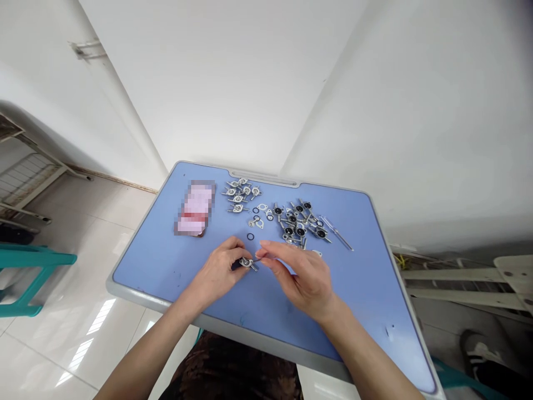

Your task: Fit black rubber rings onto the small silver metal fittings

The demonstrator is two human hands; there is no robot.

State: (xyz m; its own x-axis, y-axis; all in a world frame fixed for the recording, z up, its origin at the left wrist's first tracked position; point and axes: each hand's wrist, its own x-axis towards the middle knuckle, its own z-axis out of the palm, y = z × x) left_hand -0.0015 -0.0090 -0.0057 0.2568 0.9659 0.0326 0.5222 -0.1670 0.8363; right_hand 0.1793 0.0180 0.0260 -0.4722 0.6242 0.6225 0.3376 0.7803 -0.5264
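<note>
My left hand [220, 268] grips a small metal valve part [247, 263] above the blue table [166, 266]. My right hand [300, 275] is closed in a pinch on something thin and dark at the part's right side, too small to make out. A black ring [250, 236] lies just beyond my fingertips. Farther back are flat metal plates [259, 224] and more rings. One group of metal parts [238, 198] sits at the back, and a pile of parts with black round faces [300, 231] lies to the right.
A phone [195, 208], blurred out, lies at the table's left. A clear, slim tool [338, 233] rests right of the pile. White walls stand behind the table. A teal stool [33, 278] is on the floor at left, and a metal rack [466, 283] is at right.
</note>
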